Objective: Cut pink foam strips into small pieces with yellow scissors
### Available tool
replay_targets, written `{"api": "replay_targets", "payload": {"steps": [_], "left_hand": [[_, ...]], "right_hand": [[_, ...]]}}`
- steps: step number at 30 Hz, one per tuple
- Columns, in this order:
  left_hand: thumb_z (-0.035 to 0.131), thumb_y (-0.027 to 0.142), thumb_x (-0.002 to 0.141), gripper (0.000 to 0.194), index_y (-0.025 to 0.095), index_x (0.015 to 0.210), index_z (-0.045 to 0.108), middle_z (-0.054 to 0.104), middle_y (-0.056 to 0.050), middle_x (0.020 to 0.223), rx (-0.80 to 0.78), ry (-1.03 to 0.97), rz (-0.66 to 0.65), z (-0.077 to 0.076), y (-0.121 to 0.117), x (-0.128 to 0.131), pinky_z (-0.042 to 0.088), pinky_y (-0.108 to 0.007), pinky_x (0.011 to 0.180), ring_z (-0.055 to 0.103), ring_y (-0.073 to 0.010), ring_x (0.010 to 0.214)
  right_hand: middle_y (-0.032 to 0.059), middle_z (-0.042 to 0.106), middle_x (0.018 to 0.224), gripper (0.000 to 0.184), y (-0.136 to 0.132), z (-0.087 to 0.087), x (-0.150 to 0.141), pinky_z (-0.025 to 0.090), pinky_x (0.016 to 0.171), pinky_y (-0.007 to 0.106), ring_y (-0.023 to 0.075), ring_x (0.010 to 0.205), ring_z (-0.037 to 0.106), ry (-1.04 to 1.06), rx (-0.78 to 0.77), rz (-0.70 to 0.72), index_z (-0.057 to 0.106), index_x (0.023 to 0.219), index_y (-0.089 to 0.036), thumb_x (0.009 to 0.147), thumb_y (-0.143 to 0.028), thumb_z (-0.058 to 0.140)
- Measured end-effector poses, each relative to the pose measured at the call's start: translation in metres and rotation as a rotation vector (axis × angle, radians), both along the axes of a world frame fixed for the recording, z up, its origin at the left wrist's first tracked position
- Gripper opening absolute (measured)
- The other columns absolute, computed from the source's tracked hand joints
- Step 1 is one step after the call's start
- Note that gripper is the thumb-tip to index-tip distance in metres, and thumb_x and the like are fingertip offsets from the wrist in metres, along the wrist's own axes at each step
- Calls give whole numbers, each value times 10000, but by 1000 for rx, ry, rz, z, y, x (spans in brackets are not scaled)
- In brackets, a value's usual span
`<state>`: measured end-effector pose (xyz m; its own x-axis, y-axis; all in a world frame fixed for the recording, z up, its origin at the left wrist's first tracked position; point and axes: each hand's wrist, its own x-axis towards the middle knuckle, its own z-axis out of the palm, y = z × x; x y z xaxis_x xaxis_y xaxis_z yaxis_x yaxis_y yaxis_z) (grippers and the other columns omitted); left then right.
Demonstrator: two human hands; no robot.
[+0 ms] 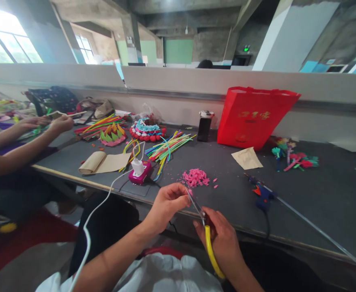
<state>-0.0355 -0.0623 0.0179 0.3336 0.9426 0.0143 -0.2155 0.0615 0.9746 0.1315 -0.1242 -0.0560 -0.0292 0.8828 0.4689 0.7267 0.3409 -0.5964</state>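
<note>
In my right hand (222, 235) is a pair of scissors (209, 245) with a yellow handle, its blades pointing up and to the left. My left hand (171, 205) is closed in a pinch at the tip of the blades, on a small pink piece (190, 192). How far the blades are apart is hard to make out. Just beyond my hands lies a loose pile of small pink pieces (195, 177) on the dark table (226, 194), with a few scattered beside it.
A glue gun (263, 194) with a long clear stick lies at right. Behind are a red bag (255, 117), a bottle (205, 126) and colourful fuzzy stems (171, 146). A white plug sits in a purple power block (139, 174). At left, another person's hands (60, 123) hold a pale strip.
</note>
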Motion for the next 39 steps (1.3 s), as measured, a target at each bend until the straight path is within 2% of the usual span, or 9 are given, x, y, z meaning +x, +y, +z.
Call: {"api": "replay_targets", "payload": {"steps": [7,13,21,26,32,39], "left_hand": [[735,299,710,197,131,734,634,630,-12,674,-10,21,7,0,0,3,418,-224,628,546,-113,634],[728,263,713,167,133,712,623,628,-6,659,-6,-7,0,-1,0,7,411,-216,622,540,-106,624],[724,235,719,138,134,724,630,633,-5,659,-26,-25,-21,-3,0,7,411,-219,615,549,-106,616],[729,227,709,135,133,723,633,630,0,655,-37,-28,-24,-2,0,7,412,-216,617,542,-100,612],[723,228,701,132,126,705,639,635,-7,653,-62,-17,-51,-4,-6,11,419,-224,612,540,-105,604],[712,215,706,114,132,708,635,639,-3,655,-86,-52,-62,-5,-6,14,422,-225,616,543,-103,601]], "right_hand": [[10,614,782,206,0,-2,4,487,640,268,155,692,594,48,-19,15,602,1047,-196,874,-306,590],[25,629,806,230,-2,-6,6,499,656,266,158,708,606,68,79,13,598,1080,-180,881,-296,594],[27,659,833,225,-4,-16,5,513,669,255,151,722,627,89,104,8,590,1106,-190,894,-263,587],[32,656,817,232,-3,-16,3,519,655,264,156,706,630,59,88,-17,596,1096,-182,895,-296,581],[65,647,836,329,-3,-11,2,530,660,300,191,745,629,-37,103,-84,593,1103,-153,868,-383,605],[54,676,892,257,-3,-16,5,533,719,272,172,795,652,76,76,-30,596,1097,-175,886,-321,580]]}}
